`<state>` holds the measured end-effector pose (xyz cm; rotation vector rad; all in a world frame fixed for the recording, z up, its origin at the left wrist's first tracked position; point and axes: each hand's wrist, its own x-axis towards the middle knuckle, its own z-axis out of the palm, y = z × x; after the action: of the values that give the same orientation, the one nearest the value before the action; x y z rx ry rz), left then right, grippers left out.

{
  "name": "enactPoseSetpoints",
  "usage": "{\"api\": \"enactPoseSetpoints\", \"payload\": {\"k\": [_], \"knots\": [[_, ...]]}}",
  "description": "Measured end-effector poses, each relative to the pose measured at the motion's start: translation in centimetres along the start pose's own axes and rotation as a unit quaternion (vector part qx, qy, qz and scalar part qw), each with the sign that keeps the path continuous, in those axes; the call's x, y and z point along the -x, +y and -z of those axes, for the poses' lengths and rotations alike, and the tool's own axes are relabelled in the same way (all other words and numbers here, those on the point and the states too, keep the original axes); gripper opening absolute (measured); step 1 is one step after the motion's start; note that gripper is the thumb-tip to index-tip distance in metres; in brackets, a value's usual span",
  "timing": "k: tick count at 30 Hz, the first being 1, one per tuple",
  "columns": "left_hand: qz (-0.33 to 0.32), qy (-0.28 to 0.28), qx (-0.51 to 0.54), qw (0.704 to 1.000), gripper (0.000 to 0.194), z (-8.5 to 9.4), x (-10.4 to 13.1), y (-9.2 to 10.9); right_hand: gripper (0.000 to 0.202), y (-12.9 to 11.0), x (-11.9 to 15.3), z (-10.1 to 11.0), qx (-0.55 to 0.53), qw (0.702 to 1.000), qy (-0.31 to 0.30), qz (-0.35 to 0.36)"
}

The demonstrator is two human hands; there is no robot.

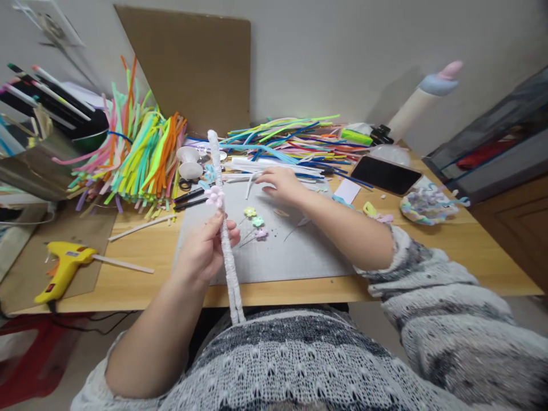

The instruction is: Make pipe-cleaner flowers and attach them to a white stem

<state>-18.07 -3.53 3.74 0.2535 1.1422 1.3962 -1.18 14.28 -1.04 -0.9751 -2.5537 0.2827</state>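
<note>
My left hand [209, 242] is closed around a long white fuzzy stem [229, 268], which looks wrapped in pipe cleaner. The stem stands tilted, its lower end close to my sweater. A pink flower [214, 197] sits on the stem just above my fingers, with a light blue flower [209, 173] behind it. Over the far part of the grey mat [299, 257], my right hand [280, 185] has its fingers spread beside a short white pipe cleaner [249, 187]. Small yellow [250, 212], green [257, 221] and purple flowers [261, 233] on thin stems lie between my hands.
At left are a yellow glue gun [64, 268] with its cord and a bundle of coloured pipe cleaners [145, 154]. More loose pipe cleaners [278, 140] lie along the wall. On the right are a black phone [386, 174] and a pastel woven piece [428, 205].
</note>
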Motion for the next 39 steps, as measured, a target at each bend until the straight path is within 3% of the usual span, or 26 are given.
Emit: {"api": "enactPoseSetpoints", "payload": {"k": [6,10,14,16,22,28,32,39], "knots": [[-0.024,-0.082,0.077,0.993,0.017,0.7,-0.8,-0.8,0.017,-0.3,-3.6,-3.0,0.105,0.986,-0.022,0.126],[-0.042,-0.088,0.070,0.993,0.017,1.5,-0.9,-0.8,0.021,-0.2,-4.3,-3.2,0.115,0.979,-0.003,0.167],[-0.046,-0.103,0.058,0.992,0.017,1.9,-0.7,-0.7,0.025,-1.5,-4.7,-0.5,0.076,0.978,0.072,0.180],[-0.047,-0.109,0.048,0.992,0.017,1.9,-0.6,-0.7,0.031,-2.8,-4.4,1.7,0.059,0.977,0.073,0.194],[-0.059,-0.079,0.017,0.995,0.019,0.8,-0.1,-0.8,0.033,-7.8,0.0,7.3,0.016,0.959,0.095,0.267],[-0.064,-0.078,0.015,0.995,0.012,-1.3,0.9,-1.1,0.028,-10.5,4.2,7.4,0.022,0.962,0.093,0.255],[-0.071,-0.083,0.017,0.994,0.008,-2.1,1.3,-1.2,0.025,-10.7,5.0,7.3,0.013,0.967,0.121,0.225],[-0.086,-0.077,0.022,0.993,0.008,-2.6,1.5,-1.4,0.020,-10.9,5.4,8.2,0.017,0.966,0.103,0.236]]}}
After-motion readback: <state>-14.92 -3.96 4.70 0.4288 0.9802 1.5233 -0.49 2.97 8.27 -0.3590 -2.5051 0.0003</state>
